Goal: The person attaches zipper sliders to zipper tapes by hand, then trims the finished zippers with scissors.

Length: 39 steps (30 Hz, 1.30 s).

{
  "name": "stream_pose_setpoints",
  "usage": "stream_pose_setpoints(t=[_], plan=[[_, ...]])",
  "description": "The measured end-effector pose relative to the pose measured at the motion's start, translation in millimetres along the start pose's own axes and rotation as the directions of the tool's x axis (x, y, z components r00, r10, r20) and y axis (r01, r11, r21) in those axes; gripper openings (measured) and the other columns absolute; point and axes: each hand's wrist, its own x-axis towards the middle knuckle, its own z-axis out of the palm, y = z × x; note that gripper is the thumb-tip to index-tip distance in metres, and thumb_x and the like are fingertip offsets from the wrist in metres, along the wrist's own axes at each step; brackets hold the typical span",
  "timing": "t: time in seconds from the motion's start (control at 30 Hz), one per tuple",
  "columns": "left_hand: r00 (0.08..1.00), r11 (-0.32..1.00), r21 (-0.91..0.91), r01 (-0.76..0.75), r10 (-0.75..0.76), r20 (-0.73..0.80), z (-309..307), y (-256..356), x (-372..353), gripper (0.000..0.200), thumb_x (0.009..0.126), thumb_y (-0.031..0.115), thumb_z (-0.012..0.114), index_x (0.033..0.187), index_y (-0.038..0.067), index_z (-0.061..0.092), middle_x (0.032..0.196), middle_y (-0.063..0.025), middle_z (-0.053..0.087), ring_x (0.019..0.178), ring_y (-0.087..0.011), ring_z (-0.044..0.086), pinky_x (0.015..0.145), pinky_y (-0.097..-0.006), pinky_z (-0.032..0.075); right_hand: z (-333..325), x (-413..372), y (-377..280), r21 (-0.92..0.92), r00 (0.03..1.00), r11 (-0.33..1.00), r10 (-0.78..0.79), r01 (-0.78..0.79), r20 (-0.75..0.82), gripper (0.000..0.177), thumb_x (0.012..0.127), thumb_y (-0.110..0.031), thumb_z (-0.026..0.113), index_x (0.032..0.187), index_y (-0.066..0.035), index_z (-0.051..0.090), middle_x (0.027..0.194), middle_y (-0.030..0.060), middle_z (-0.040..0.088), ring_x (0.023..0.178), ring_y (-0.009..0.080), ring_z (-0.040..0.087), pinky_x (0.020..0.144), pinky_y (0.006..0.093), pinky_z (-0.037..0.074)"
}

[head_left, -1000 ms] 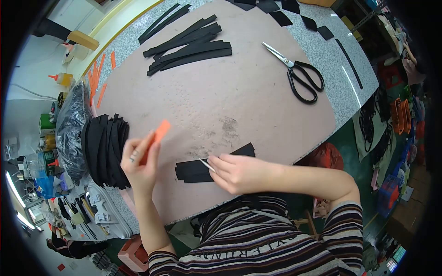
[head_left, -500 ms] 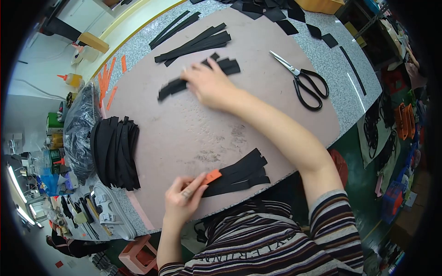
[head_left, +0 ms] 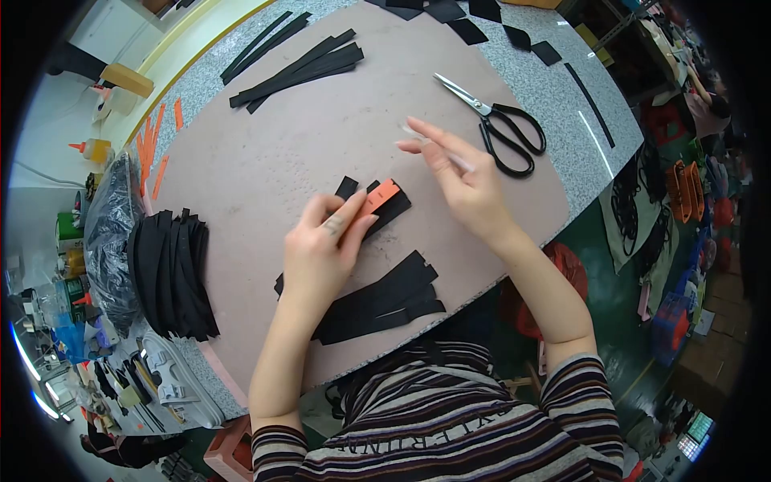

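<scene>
My left hand (head_left: pixel 320 241) pinches an orange strip (head_left: pixel 381 196) on top of some black strips (head_left: pixel 395 212) on the mat (head_left: pixel 265 161). My right hand (head_left: pixel 474 189), near but not touching them, grips a thin white stick (head_left: pixel 460 161). I think I should press the orange strip flat and still, so nothing slips. More black pieces (head_left: pixel 377 304) lie nearer my tummy; the scissors (head_left: pixel 483 108) lie farther out.
</scene>
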Motion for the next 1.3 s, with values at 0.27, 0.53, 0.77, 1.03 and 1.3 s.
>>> stream_pose_setpoints(t=[0.27,0.53,0.77,1.03,1.3], plan=[[0.990,0.986,0.123,-0.113,0.101,0.098,7,-5,-8,0.031,0.084,0.014,0.084,0.114,0.013,0.080,0.084,-0.0032,0.061,0.059,-0.0159,0.058,0.056,-0.0313,0.050,-31,-24,24,-0.061,1.000,0.998,-0.027,0.026,-0.012,0.027,0.108,-0.020,0.058,0.112,0.004,0.070,0.098,0.0079,0.075,0.094,0.0109,0.069,0.085,0.0248,0.052],[0.989,0.986,0.114,-0.125,0.115,0.089,10,-6,-5,0.031,0.083,0.013,0.084,0.114,0.014,0.081,0.083,-0.0023,0.061,0.057,-0.0152,0.055,0.054,-0.0314,0.048,-9,-16,16,-0.203,0.990,0.976,-0.050,0.076,0.129,0.020,0.103,-0.013,0.063,0.094,0.004,0.070,0.089,0.0107,0.072,0.085,0.0177,0.070,0.076,0.0297,0.054],[0.985,0.977,0.152,-0.149,0.132,0.113,9,-8,-7,0.029,0.085,0.017,0.082,0.114,0.014,0.080,0.088,-0.0012,0.063,0.064,-0.0180,0.062,0.057,-0.0330,0.053,18,-7,25,-0.222,0.905,0.882,-0.378,0.416,0.193,0.019,0.099,-0.018,0.066,0.087,-0.003,0.067,0.079,0.0133,0.066,0.076,0.0335,0.065,0.069,0.0425,0.051],[0.983,0.981,0.135,-0.142,0.124,0.136,8,-10,-7,0.028,0.086,0.015,0.082,0.114,0.014,0.080,0.089,-0.0018,0.064,0.065,-0.0178,0.063,0.058,-0.0327,0.053,26,-3,24,-0.200,0.876,0.866,-0.401,0.458,0.270,0.018,0.100,-0.018,0.065,0.089,-0.003,0.067,0.078,0.0146,0.066,0.074,0.0351,0.065,0.068,0.0434,0.050],[0.962,0.994,-0.069,0.091,-0.105,-0.252,-44,-36,-12,0.027,0.091,0.005,0.079,0.118,0.004,0.078,0.092,-0.0024,0.063,0.076,-0.0078,0.058,0.063,-0.0233,0.046,39,2,25,-0.336,0.707,0.628,-0.554,0.702,0.440,0.010,0.087,-0.010,0.075,0.092,-0.005,0.068,0.090,0.0085,0.063,0.088,0.0281,0.062,0.077,0.0390,0.050]])
